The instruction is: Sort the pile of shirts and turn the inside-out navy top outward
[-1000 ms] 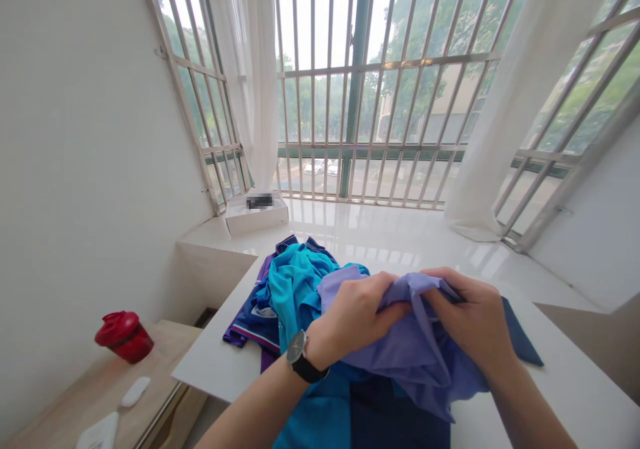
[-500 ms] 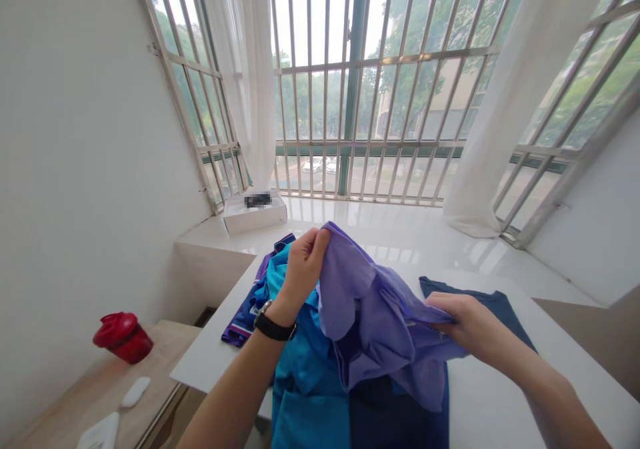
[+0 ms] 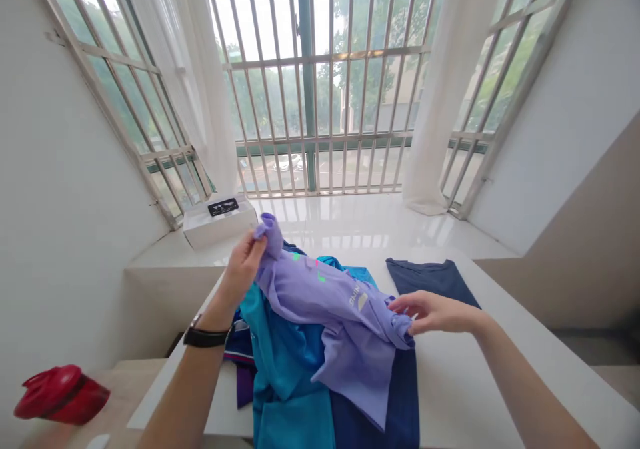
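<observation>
While our left hand (image 3: 243, 269) closes around a bunched corner of the lavender T-shirt (image 3: 320, 305) and lifts it above the pile, our right hand (image 3: 435, 312) lies open, well apart from the left. Its fingertips (image 3: 400, 307) touch a folded edge on the far side of the shirt, without any visible grip. A black wristwatch (image 3: 205, 337) sits on our left wrist, just below the hand.

The lavender T-shirt stretches diagonally between our hands, bearing a small pale logo and a few green marks. It drapes over a teal shirt (image 3: 285, 362) and a navy T-shirt (image 3: 430, 275), and the navy one spreads flat on the white worktop (image 3: 465, 375) beyond and beneath our right hand. A purple garment with a striped edge (image 3: 241, 369) shows under the teal shirt on the left side of the pile.

Past the worktop, a white box (image 3: 219, 225) rests on the glossy window ledge in front of barred windows. Down to our left, a red cup (image 3: 63, 394) stands on a wooden surface, apart from the clothes.
</observation>
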`<act>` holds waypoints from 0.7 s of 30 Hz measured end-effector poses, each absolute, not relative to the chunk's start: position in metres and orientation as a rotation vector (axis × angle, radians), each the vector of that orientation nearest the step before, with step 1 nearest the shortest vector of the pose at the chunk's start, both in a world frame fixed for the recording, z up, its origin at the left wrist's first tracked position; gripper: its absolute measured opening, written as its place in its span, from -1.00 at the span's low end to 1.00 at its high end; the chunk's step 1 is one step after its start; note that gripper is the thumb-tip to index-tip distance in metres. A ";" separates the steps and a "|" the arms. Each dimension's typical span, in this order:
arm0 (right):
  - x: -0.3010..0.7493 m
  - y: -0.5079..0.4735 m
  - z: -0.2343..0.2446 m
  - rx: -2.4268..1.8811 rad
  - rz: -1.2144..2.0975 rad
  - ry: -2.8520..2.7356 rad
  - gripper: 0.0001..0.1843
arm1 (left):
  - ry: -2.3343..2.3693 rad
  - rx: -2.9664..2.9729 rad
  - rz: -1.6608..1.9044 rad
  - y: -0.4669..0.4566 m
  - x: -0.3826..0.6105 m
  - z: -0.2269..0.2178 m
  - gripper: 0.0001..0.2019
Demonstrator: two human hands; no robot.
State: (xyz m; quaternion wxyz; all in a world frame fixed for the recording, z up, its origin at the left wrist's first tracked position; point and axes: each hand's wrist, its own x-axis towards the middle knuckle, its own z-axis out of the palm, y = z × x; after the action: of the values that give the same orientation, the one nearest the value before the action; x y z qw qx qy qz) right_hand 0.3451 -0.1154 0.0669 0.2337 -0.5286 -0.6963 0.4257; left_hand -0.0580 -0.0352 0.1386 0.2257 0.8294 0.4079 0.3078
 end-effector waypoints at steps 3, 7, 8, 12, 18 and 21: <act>0.376 -0.104 0.038 -1.757 0.699 -1.726 -0.48 | 1.090 2.538 0.464 -0.060 -0.033 0.098 -0.35; 0.411 -0.092 -0.012 -2.093 0.174 -1.709 -0.38 | 1.287 2.689 0.145 -0.081 -0.002 0.061 0.00; 0.413 -0.092 -0.022 -2.131 0.105 -1.727 -0.42 | 1.357 2.704 0.133 -0.083 0.003 0.055 0.06; 0.406 -0.098 -0.042 -2.119 -0.177 -1.691 -0.54 | 1.395 2.743 0.159 -0.085 0.009 0.046 0.07; 0.397 -0.097 -0.036 -2.042 -0.180 -1.542 -0.54 | 1.545 2.742 0.299 -0.082 -0.015 0.048 -0.11; 0.411 -0.094 -0.036 -1.998 -0.103 -1.170 -0.48 | 1.767 2.667 0.277 -0.082 -0.026 0.041 -0.12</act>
State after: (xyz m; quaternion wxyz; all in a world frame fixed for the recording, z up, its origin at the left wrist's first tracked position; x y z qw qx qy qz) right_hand 0.4108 -0.0944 -0.0355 0.4005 -0.7899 -0.4627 -0.0409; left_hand -0.0260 -0.0820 0.0415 -0.0346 0.8301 0.5499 0.0863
